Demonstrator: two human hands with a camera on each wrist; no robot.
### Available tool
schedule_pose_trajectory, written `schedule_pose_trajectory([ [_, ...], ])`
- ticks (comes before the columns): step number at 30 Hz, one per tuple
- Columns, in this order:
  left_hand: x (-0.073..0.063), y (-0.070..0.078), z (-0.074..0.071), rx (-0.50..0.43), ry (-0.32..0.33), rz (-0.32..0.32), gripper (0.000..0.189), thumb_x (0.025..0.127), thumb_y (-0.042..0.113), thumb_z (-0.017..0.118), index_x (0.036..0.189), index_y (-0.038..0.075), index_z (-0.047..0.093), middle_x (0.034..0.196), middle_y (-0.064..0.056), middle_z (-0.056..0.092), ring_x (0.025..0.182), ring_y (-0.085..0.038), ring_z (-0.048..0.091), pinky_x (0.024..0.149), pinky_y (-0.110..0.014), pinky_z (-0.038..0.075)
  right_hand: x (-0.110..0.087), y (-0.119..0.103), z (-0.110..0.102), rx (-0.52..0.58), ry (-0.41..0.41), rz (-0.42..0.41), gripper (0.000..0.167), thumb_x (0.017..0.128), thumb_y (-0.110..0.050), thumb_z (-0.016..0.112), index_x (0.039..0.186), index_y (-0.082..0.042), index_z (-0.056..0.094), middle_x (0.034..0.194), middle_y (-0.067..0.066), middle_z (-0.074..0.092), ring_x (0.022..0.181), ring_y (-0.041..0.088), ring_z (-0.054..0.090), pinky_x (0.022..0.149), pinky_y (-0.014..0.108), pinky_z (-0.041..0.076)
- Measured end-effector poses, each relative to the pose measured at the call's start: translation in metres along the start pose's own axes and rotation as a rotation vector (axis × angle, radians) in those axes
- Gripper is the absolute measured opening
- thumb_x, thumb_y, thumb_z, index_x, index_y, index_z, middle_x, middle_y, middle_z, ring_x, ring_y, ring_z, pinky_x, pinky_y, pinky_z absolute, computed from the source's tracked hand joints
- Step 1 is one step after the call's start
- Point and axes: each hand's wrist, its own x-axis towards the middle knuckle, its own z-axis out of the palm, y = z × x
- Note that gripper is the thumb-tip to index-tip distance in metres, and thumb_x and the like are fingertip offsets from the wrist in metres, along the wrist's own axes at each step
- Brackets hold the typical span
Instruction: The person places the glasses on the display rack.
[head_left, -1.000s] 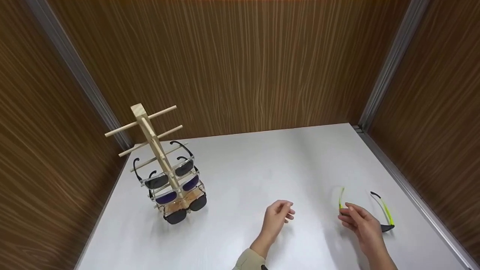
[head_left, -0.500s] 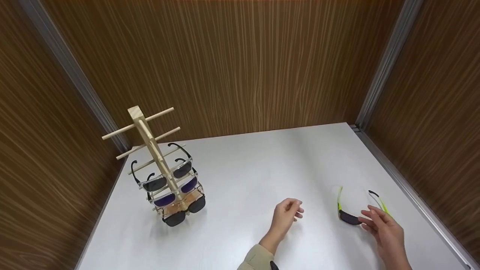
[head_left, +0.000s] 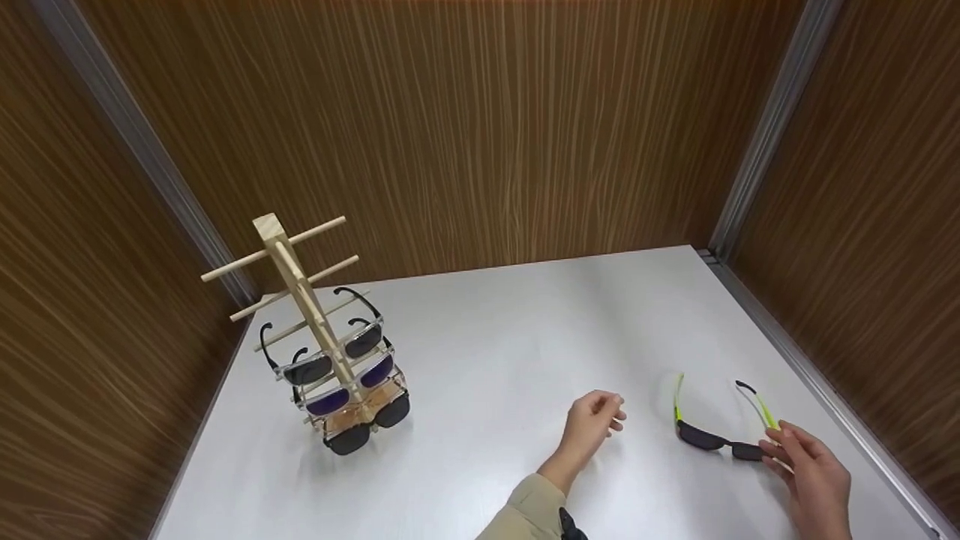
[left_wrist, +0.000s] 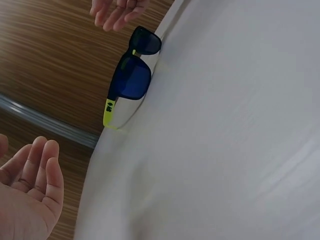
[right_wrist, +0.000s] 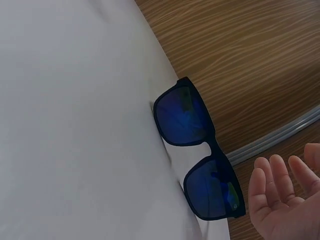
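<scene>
Sunglasses (head_left: pixel 699 436) with dark lenses and yellow-green temples stand unfolded on the white table, temples pointing to the back. The left wrist view shows their lenses (left_wrist: pixel 131 79) as blue, and in the right wrist view the black front frame (right_wrist: pixel 212 132) faces the camera. My right hand (head_left: pixel 814 469) is at their right end, fingers loosely bent; the right wrist view shows its fingers (right_wrist: pixel 280 182) beside the frame with nothing in them. My left hand (head_left: pixel 592 424) hovers over the table to the left of the sunglasses, fingers relaxed and holding nothing.
At the left stands a wooden display rack (head_left: pixel 304 300) with crossbars. On its lower bars hang clear-framed sunglasses (head_left: pixel 308 369), a purple-lensed pair (head_left: pixel 328 402) and a dark-lensed pair (head_left: pixel 349 440). Wood-grain panels (head_left: pixel 480 135) enclose the white table (head_left: pixel 480 337) at back and sides.
My right hand has moved right along the front of the sunglasses, uncovering their lenses. My left hand has shifted right too. The sunglasses stay in place on the table.
</scene>
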Motion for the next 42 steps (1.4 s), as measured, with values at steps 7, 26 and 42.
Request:
schedule_pose_trajectory([
  [7,0.007,-0.004,0.012,0.065,-0.013,-0.043,0.017,0.093,0.028,0.057,0.09,0.013,0.065,0.073,0.002,0.062,0.065,-0.013,0.061,0.055,-0.021,0.046,0.006,0.0,-0.011,-0.105,0.121,0.026,0.064,0.083,-0.037,0.067,0.137,-0.015,0.042,0.086,-0.017,0.061,0.077,0.002,0.063,0.068,0.022,0.053],
  [26,0.018,-0.025,0.057,0.003,0.054,-0.285,0.017,0.09,0.026,0.061,0.085,0.01,0.06,0.078,-0.005,0.062,0.07,-0.021,0.061,0.063,-0.035,0.051,0.023,0.012,-0.016,-0.266,0.205,0.216,0.056,0.093,-0.039,0.054,0.142,-0.021,0.034,0.111,-0.007,0.049,0.091,0.004,0.054,0.081,0.027,0.05],
  [42,0.014,-0.025,0.079,-0.201,0.065,-0.431,0.022,0.087,0.023,0.063,0.099,0.006,0.058,0.089,-0.009,0.057,0.069,-0.022,0.063,0.059,-0.031,0.053,0.035,0.018,-0.016,-0.247,0.143,0.279,0.052,0.096,-0.036,0.051,0.141,-0.02,0.032,0.088,-0.013,0.056,0.098,0.008,0.051,0.083,0.027,0.048],
])
